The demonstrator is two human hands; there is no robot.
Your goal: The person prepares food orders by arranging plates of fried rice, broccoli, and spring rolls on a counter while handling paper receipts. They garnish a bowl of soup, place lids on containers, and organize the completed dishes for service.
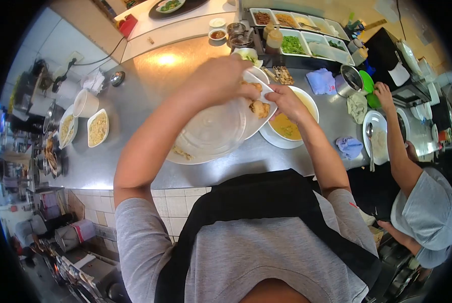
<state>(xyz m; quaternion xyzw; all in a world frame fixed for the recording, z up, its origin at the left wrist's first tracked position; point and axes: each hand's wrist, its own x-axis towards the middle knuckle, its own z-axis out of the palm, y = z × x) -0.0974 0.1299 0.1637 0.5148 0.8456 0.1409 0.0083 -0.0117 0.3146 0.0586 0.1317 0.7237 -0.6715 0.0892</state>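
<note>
My right hand (288, 103) grips the edge of a tilted white plate (253, 123) that carries browned fried pieces (259, 108). Over the plate's far side, my left hand (231, 78) has its fingers closed around one fried piece, partly hidden behind them. A clear plastic lid or cover (210, 131) lies below my left forearm, over a white dish (183, 160) with food scraps at its edge. Just right of the plate stands a white bowl of yellow soup (288, 129) with green bits, on a saucer (271, 139).
Topping trays (294, 45) and sauce bottles (274, 40) line the back. At left are a dish of noodle-like food (98, 128) and a white tub (86, 103). A co-worker's hand (384, 96) reaches toward a green bowl (370, 86) at right, near folded cloths (321, 81).
</note>
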